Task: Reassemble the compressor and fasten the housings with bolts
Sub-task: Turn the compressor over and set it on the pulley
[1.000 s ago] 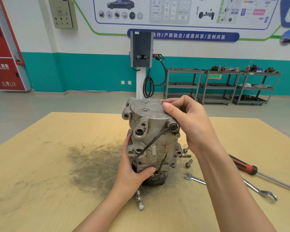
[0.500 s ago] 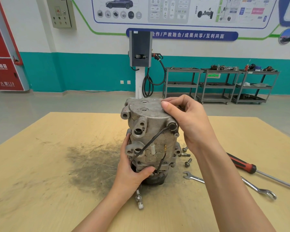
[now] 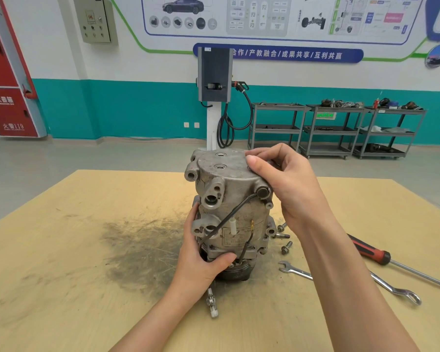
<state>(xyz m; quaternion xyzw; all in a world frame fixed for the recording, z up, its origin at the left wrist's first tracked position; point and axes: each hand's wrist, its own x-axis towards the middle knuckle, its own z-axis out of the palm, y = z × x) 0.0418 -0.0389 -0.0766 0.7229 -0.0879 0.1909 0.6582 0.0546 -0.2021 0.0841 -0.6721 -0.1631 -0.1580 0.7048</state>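
Observation:
A grey metal compressor (image 3: 229, 199) stands upright on its dark pulley end in the middle of the wooden table (image 3: 74, 250). A black wire runs down its front. My left hand (image 3: 201, 260) grips its lower left side, thumb curled across the front near the base. At the top right edge of the housing, my right hand (image 3: 285, 179) has its fingers curled and thumb and fingertips pinched together; what they pinch is hidden. Three loose bolts (image 3: 285, 237) lie on the table just right of the compressor.
A combination wrench (image 3: 353, 283) and a red-handled screwdriver (image 3: 376, 255) lie on the table to the right. A small white-tipped connector (image 3: 212, 303) lies in front of the compressor. A dark grease smear (image 3: 142, 247) covers the table to the left. Shelving carts (image 3: 333, 130) stand by the far wall.
Both hands stay where they were on the compressor. Only the camera view has shifted slightly.

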